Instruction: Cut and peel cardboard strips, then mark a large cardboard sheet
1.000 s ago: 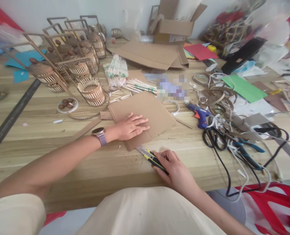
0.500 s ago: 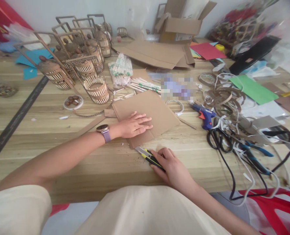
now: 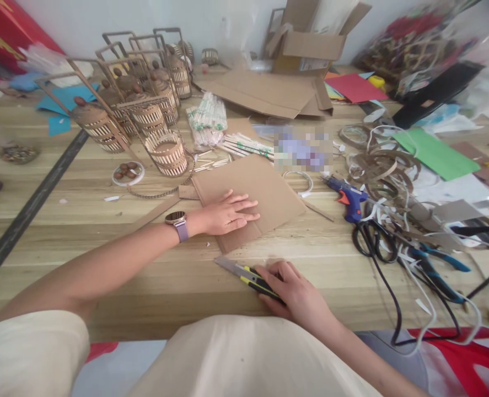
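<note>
Pulled back toward the body since the earlier frame: utility knife (image 3: 248, 273), blade tip now just clear of the near corner of the cardboard sheet (image 3: 269, 187) instead of at its edge. Gripped in the right hand (image 3: 296, 292), fingers closed round the yellow-and-black handle, blade extended and pointing left, low over the wooden table (image 3: 145, 275) on the near side of the sheet. Pressed flat on the near-left part of the sheet, as before: left hand (image 3: 226, 214), open, fingers stretched out to the right. Just left of the sheet, at that wrist, a purple-strapped watch (image 3: 177, 221). Well to the right of the sheet, black-handled scissors (image 3: 370, 240) among loose cardboard strips, then a blue glue gun (image 3: 349, 194) nearer the sheet's right corner. Behind the sheet to the left, a round slatted basket (image 3: 167, 154). Farther behind the sheet, a bundle of white sticks (image 3: 207, 118). Farthest behind it, an open cardboard box (image 3: 310, 47).
</note>
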Tool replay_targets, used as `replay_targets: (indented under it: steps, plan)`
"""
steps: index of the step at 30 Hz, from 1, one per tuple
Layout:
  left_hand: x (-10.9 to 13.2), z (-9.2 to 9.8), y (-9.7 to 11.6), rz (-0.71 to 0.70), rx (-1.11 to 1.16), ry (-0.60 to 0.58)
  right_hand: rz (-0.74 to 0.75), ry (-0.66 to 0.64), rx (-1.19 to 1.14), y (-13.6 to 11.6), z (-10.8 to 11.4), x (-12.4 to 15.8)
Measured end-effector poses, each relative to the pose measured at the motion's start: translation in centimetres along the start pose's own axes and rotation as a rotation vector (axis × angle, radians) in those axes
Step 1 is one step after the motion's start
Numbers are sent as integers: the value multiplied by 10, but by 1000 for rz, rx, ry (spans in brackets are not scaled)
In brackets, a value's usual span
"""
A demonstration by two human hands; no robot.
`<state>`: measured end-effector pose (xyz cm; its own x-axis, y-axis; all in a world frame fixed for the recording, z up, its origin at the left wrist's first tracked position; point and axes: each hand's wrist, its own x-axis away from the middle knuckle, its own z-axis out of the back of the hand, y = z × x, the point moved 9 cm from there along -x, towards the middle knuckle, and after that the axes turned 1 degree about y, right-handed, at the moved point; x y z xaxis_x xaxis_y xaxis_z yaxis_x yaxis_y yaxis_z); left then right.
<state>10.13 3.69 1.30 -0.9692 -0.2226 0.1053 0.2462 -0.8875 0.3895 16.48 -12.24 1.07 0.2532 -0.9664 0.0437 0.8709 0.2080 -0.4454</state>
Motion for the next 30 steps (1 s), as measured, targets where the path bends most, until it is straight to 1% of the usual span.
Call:
replay_targets:
  steps: [5,7,9,11,13,14,15,16,17,18,20,22,24,25,27,30]
  plan:
    - [-1,1,0,-15,-7,11,4,-83,-2,-1,-6,0]
    - [-1,2,0,-31,2,26,14,-97,-19,-3,-4,0]
    - [2,6,0,-30,20,67,33,-96,-54,-5,2,1]
    - [10,16,1,8,53,171,45,-62,-96,-2,16,1]
    - [27,30,1,105,114,348,25,43,-105,13,39,-5]
    - [40,37,1,178,163,446,0,125,-85,26,53,-10]
    - [55,43,-1,282,230,541,-38,222,-52,42,67,-15]
    - [71,44,-5,407,321,614,-85,309,-14,59,81,-21]
    - [88,41,-9,538,440,680,-127,385,35,76,91,-28]
    - [102,33,-11,656,602,712,-169,428,71,92,98,-36]
    - [122,10,-12,857,969,752,-210,417,47,117,100,-53]
    - [129,-10,-9,954,1301,809,-217,396,9,128,97,-66]
    - [126,-21,-10,959,1516,884,-206,383,-35,128,93,-71]
    - [122,-23,-13,944,1570,919,-202,382,-60,126,91,-72]
    - [113,-23,-21,910,1598,953,-200,376,-114,120,90,-70]
    - [94,-12,-28,838,1555,920,-177,384,-159,108,93,-63]
